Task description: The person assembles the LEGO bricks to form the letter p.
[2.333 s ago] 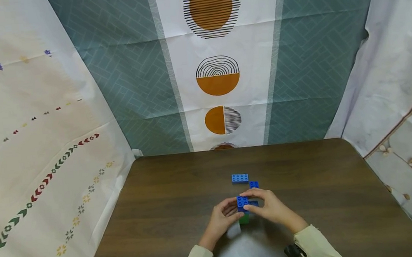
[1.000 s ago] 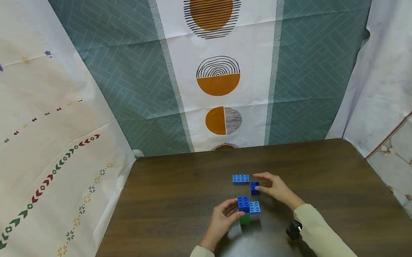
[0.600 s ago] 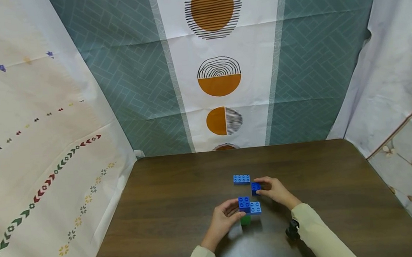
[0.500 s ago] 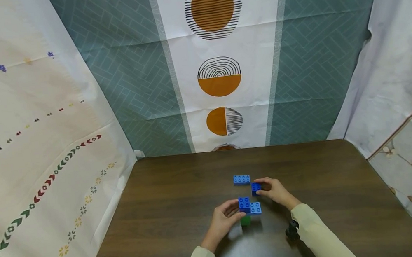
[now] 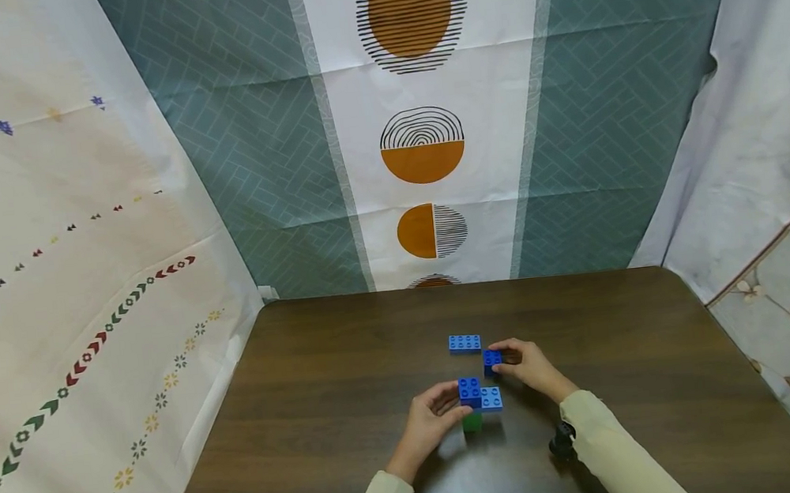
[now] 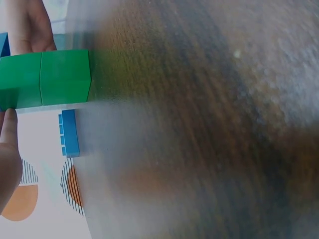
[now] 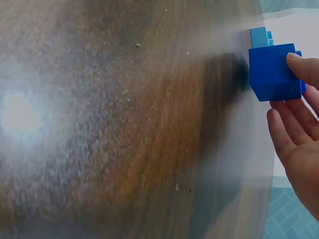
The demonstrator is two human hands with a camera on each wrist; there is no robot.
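My left hand (image 5: 423,426) grips a stack of toy building bricks near the front of the table. On top is a dark blue brick (image 5: 469,388), over a light blue brick (image 5: 491,400) that juts out to the right. Below them come green bricks (image 6: 65,77), two high in the left wrist view, where a left fingertip touches their side. Farther forward and to the right, my right hand (image 5: 530,368) pinches another dark blue brick (image 7: 276,72) between thumb and fingers. Part of that brick is hidden by the fingertips.
A longer light blue brick (image 5: 465,343) lies on the brown table (image 5: 335,363), just behind and left of the right hand's brick. Patterned cloths (image 5: 421,149) hang beyond the table's far edge and at both sides.
My right hand has let go of the stack, moved forward and right, and taken hold of the dark blue brick there. The left hand has stayed on the stack.
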